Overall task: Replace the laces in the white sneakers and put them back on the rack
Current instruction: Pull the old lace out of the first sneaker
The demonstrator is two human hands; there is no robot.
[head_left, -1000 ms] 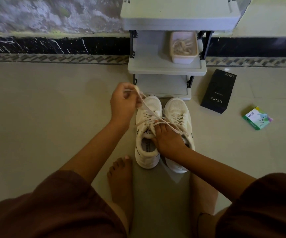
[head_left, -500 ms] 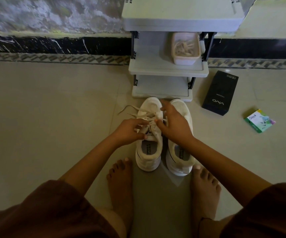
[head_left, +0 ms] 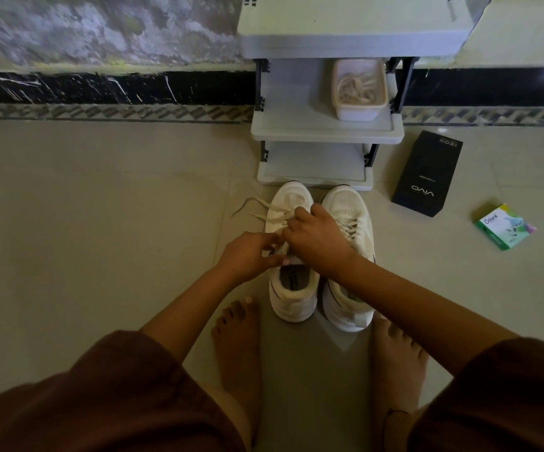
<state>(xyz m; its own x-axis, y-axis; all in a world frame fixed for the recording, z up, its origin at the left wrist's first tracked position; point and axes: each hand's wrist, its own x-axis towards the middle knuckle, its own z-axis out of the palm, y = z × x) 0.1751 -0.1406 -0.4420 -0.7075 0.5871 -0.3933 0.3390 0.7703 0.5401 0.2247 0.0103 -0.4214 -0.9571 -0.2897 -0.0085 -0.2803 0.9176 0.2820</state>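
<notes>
Now left hand (head_left: 251,254) and right hand (head_left: 318,244) are pinching the lace (head_left: 264,208) of one white sneaker (head_left: 293,293); uneven tugging is risking unthreading it.

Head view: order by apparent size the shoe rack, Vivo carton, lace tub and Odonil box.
1. Grey plastic shoe rack
2. Black Vivo carton and pale plastic lace tub: alike, unranked
3. Green Odonil box
</notes>
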